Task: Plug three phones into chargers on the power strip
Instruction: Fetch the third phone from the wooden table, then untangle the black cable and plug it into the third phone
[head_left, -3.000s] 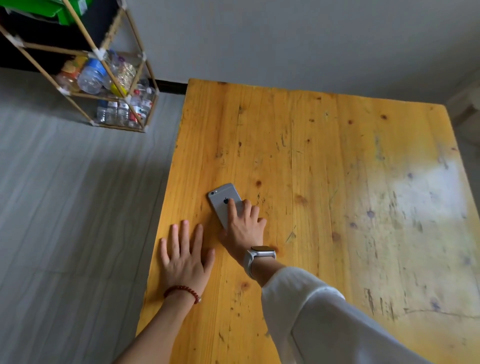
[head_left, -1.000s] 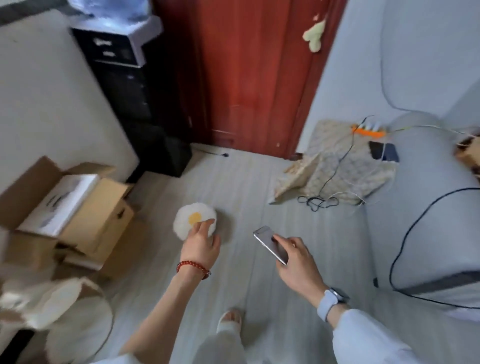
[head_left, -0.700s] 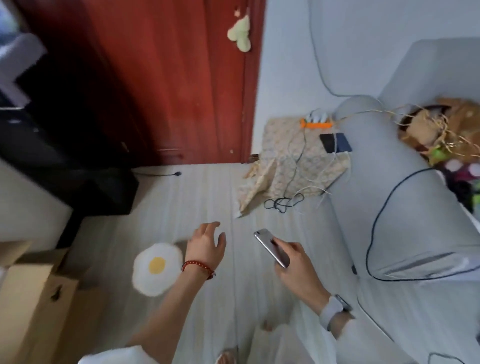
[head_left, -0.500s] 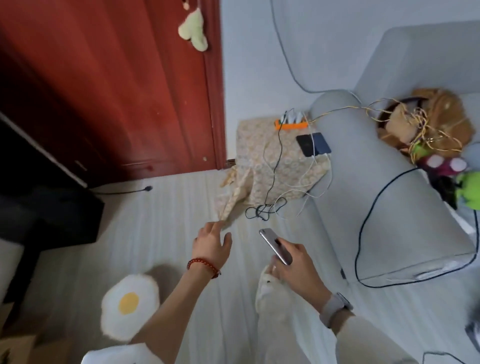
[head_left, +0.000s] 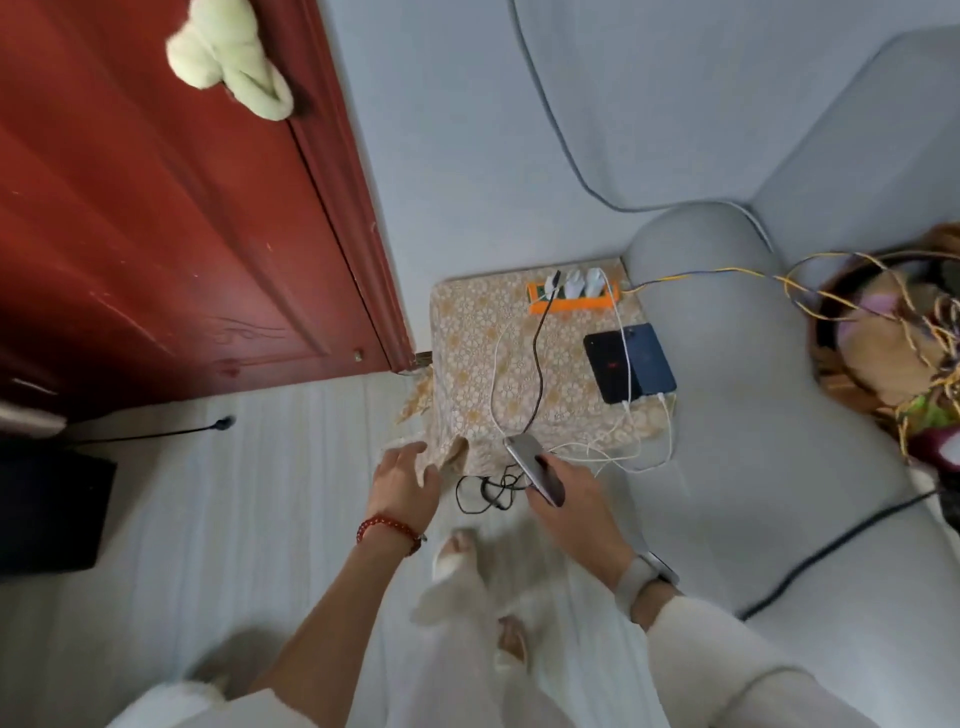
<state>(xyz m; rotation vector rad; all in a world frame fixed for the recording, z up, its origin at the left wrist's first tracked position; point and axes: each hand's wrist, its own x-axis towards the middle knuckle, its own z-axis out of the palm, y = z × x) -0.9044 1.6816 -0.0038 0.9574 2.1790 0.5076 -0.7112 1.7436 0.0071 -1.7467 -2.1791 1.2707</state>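
My right hand (head_left: 566, 499) holds a silver phone (head_left: 532, 467) tilted on edge, just in front of a low stand covered with a patterned cloth (head_left: 483, 353). An orange power strip (head_left: 571, 299) lies at the stand's back with three chargers plugged in. Two dark phones (head_left: 631, 369) lie side by side on the right of the stand, each with a white cable in its near end. A black cable (head_left: 537, 358) runs from the strip down to a loose coil on the floor. My left hand (head_left: 405, 486) hovers open beside the cloth's hanging corner.
A grey sofa arm (head_left: 737, 322) stands right of the stand, with a black cord draped over it. A red door (head_left: 171, 234) is on the left. A dark box (head_left: 49, 509) sits on the floor at the far left. My feet are below the hands.
I took the silver phone off the wooden table and carried it across the room. The stand with the power strip has come much closer; both hands now reach its front edge.
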